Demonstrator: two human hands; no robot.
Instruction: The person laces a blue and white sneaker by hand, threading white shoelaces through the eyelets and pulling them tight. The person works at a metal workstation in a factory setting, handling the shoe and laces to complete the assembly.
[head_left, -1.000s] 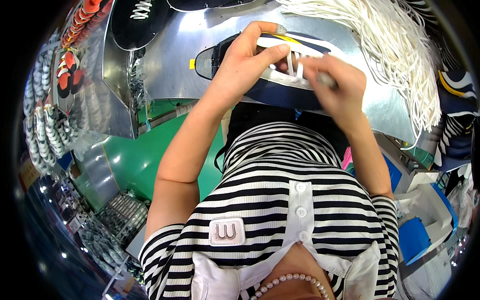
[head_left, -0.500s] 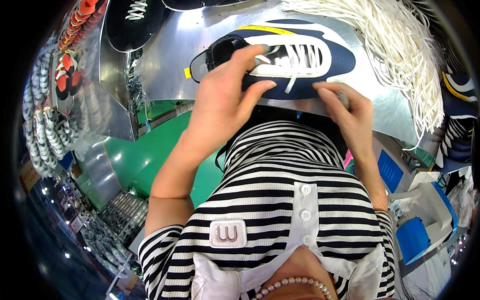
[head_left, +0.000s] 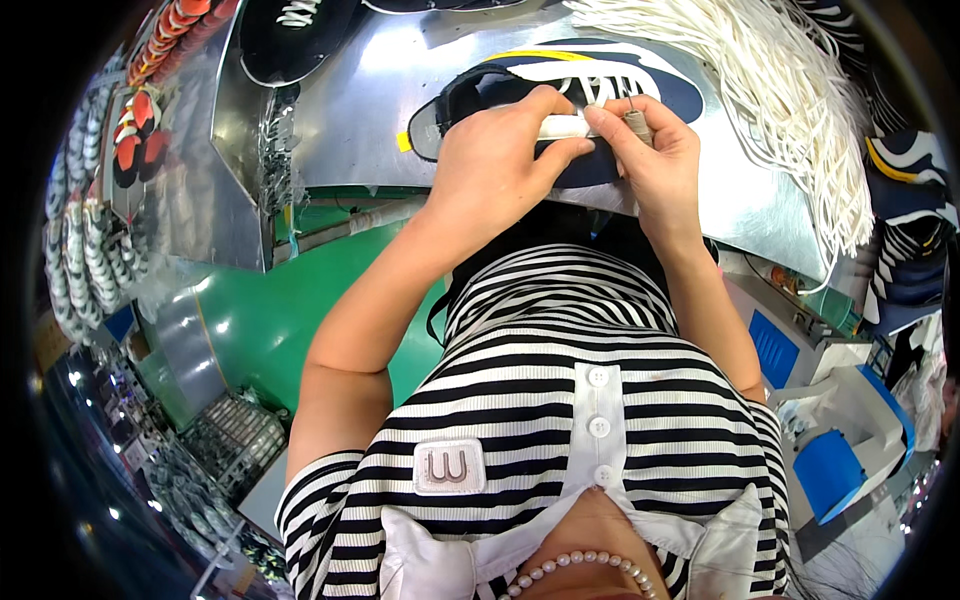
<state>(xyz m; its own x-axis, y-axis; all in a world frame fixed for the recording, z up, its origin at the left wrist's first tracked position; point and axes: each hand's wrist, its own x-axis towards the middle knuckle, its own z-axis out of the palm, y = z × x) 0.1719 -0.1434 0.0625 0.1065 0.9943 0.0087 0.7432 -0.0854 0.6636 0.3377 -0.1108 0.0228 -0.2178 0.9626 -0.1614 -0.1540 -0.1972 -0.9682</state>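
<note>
Moved closer together since a moment ago: left hand (head_left: 495,165) and right hand (head_left: 650,160), now almost touching over the dark blue shoe (head_left: 560,90). Turned a bit too, that shoe, and partly hidden under both hands. Lying flat on the shiny metal counter (head_left: 360,110), with white stripes and a yellow edge on top. Left fingers (head_left: 560,150) curled over the shoe's near side, pinching one end of a white lace (head_left: 565,127). Right fingers (head_left: 610,125) pressed together on the other end of that lace, with a small grey tool tucked in the same hand (head_left: 637,125). Just to the right, a big heap of white laces (head_left: 770,90) spilling over the counter. Up at the far left, a black shoe sole (head_left: 290,35). Down below, a green floor (head_left: 290,300).
</note>
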